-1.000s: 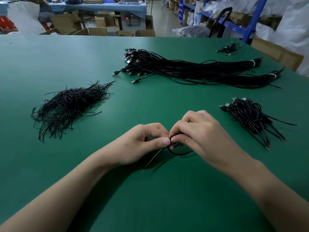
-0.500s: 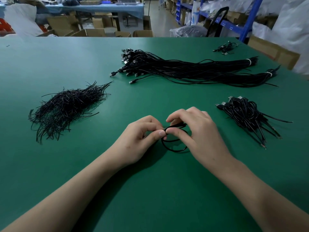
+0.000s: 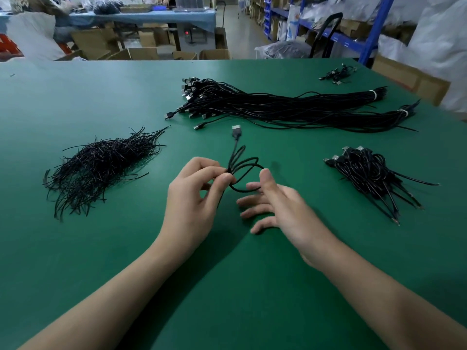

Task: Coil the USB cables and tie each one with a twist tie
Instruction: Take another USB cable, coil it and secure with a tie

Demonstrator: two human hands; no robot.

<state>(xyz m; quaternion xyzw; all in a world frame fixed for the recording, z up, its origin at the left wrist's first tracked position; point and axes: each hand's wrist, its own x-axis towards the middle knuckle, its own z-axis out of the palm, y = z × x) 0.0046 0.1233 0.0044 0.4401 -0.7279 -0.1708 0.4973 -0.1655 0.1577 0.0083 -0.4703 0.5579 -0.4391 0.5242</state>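
USB cable (image 3: pixel 244 165), black and gathered into a few loose loops, is held just above the green table (image 3: pixel 126 274); the left hand (image 3: pixel 199 198) pinches the loops together at their left side between thumb and curled forefinger; a thin dark strand hangs from the pinch down past the palm, and whether it is the cable's tail or a tie cannot be told; the right hand (image 3: pixel 280 208) holds nothing, its fingers spread and straight, pointing left, the thumb raised beside the right edge of the loops, the forefinger tip at their lower arc, touching or just short of it; the plug (image 3: pixel 236 130) stands clear of the loops on the far side, pointing away.

Further out on the left lies a loose heap of black twist ties (image 3: pixel 101 165); on the right, well apart from the hands, is a pile of coiled cables (image 3: pixel 366 173), plugs at its far-left end and tails fanning toward the near right; beyond both, two long bundles of straight cables (image 3: pixel 278 107) stretch across the table, plugs at the left, each bound with a pale band near its right end; a small cluster of cables (image 3: pixel 337 75) sits near the far right corner; past the table edge stand cardboard boxes (image 3: pixel 141 53), blue shelving (image 3: pixel 374 29) and a blue-covered table (image 3: pixel 141 17).
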